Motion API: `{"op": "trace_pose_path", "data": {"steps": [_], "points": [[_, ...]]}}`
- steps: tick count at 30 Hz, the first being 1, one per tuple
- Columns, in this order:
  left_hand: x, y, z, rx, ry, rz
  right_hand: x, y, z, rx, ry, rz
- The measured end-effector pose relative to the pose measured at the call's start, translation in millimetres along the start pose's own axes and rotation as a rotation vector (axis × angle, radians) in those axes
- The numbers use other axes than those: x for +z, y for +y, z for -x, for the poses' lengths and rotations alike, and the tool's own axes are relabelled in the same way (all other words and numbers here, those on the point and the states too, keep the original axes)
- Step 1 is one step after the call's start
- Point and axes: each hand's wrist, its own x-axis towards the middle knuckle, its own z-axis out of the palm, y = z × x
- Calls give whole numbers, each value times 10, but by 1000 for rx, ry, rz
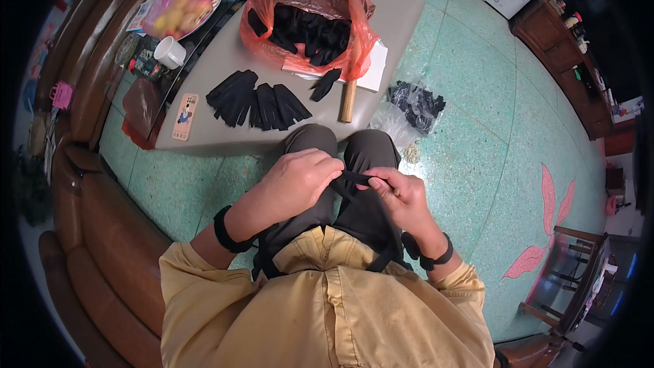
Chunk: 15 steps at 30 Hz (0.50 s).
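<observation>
Above my lap, a narrow black fabric strip (357,178) is stretched between my hands. My left hand (304,176) pinches one end, and my right hand (397,194) pinches the other between thumb and fingers. Part of the strip hangs down between my knees. On the grey padded surface before me, several folded black strips (255,101) lie fanned out in a row. Behind them sits a red plastic bag (262,48), opened wide and full of black pieces (310,31). One loose black piece (326,85) rests in front of the bag, beside a wooden handle (347,102).
A phone in a pink case (184,116) lies at the left corner of the surface. Left of it stand a white mug (169,52) and a bag of fruit (182,13). On the green floor at right is a clear bag with black pieces (417,105). A brown sofa (112,232) curves along the left.
</observation>
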Motion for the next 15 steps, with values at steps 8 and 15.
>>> {"op": "trace_pose_path", "data": {"steps": [8,15], "points": [[96,-110,-16,-169,-42,231,61,48,-56,219,57,-247],[108,-114,8,-125,-57,-135,64,80,-71,226,-63,-159]]}}
